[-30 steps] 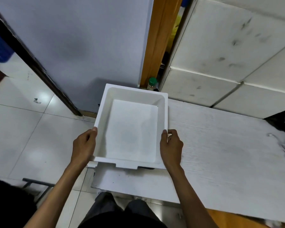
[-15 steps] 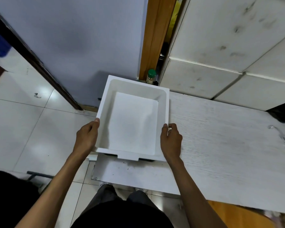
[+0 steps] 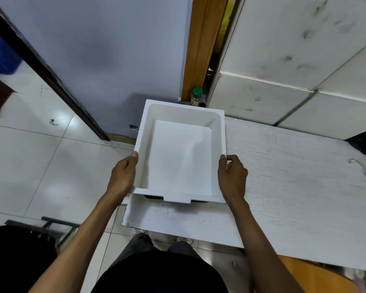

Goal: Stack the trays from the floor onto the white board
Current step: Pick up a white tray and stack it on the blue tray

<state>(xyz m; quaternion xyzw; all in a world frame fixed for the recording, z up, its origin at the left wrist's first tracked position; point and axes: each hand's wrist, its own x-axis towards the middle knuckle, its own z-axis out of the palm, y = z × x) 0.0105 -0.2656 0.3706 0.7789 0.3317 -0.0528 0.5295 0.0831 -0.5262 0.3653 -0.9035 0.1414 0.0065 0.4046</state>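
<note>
hands grip a white foam tray point(image 3: 182, 153) by its side walls, left hand point(image 3: 123, 176) and right hand point(image 3: 232, 178) each clasped on an edge, holding it over the white board's point(image 3: 294, 187) left end, near a green-capped bottle point(image 3: 197, 97).

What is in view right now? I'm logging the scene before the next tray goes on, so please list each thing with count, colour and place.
Tray: one, white, empty, at the board's left end, held at both sides.
Board: one, white wood-grain, right of centre.
Bottle: one, green cap, behind the tray by the wooden post.
Floor tiles: white, left.
Wall panel: one, grey-blue, top left.
Blue object: one, far left edge.
Left hand: on the tray's left rim.
Right hand: on the tray's right rim.
</note>
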